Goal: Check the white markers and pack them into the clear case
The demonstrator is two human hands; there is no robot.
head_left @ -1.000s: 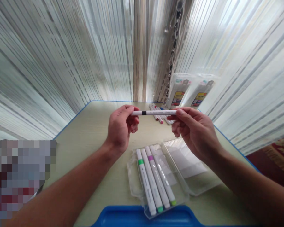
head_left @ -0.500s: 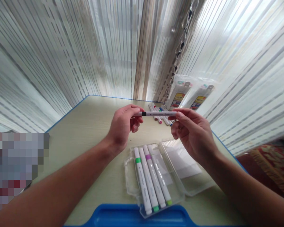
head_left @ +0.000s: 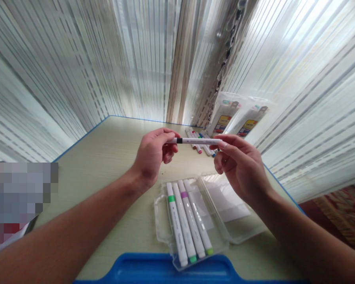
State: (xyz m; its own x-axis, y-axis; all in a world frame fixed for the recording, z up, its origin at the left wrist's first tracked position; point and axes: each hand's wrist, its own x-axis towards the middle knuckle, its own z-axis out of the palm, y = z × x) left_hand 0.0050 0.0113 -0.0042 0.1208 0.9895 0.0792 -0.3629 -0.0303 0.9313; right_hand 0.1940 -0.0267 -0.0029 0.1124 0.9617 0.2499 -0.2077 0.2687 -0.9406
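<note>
Nearest: blue moulded plastic ledge, then open clear plastic case on pale blue-edged desk, w/ four white markers side by side in it. Beyond, slim white marker w/ black band is up off the desk, approx. horiz. btwn both hands: left hand grip closed, thumb & fingers pinching the banded end; right hand grip closed, thumb & index on the other. Best handled, prob., w/ light, even pressure & level wrists (ends only, so the barrel isn't covered). Farther: loose white markers w/ coloured ends, then two upright clear plastic packs nr striped curtain.
</note>
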